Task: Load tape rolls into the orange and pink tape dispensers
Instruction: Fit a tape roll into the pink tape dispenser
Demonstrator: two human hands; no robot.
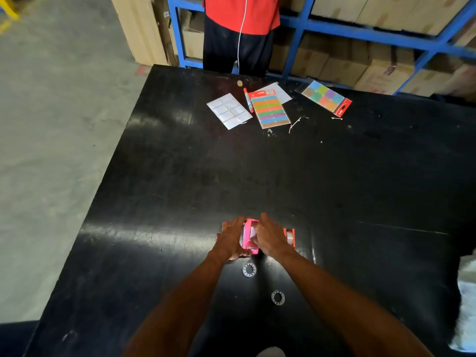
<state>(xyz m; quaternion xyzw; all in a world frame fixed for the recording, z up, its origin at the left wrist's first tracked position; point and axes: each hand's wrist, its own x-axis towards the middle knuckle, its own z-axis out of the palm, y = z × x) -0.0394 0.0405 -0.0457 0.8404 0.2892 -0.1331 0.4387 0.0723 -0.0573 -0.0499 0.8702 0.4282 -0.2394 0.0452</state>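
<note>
The pink tape dispenser [249,235] stands on the black table [180,176], near the front middle. My left hand [231,239] grips its left side. My right hand [270,237] rests on its right side, fingers over a white tape roll seated in it. Just right of my right hand stands the orange tape dispenser [290,236] with a pale roll in it, mostly hidden by that hand. Two clear ring-shaped cores [249,270] [278,297] lie flat on the table between my forearms.
At the far side lie a white label sheet [229,110], a red marker [248,99], a striped sticker pack [270,110] and a coloured-squares pack [326,98]. A person in a red top [242,14] stands beyond the table. White plastic [467,300] lies at the right edge.
</note>
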